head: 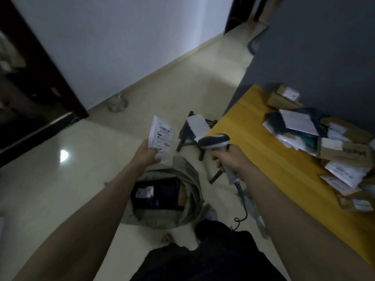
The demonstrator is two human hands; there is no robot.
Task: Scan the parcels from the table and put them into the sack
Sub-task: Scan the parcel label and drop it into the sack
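Midway, by the look of it. From the head view: left hand (149, 153) pinching a small white parcel (161, 137) by its lower edge, label and barcode turned up, held above the sack (190, 175). Right hand (231, 157) clenched round the grip of a grey scanner (215, 141), nose aimed leftward toward that label, coiled cable (241, 197) trailing down to the floor. Sack standing open on the pale floor between the forearms, with a dark parcel (156, 192) and something brown already inside. Plenty left: a heap of white mailers and cardboard boxes (328, 147) waiting on the yellow table (249, 134) at right. Further off, a small wooden stool (194, 136) carrying another white item.
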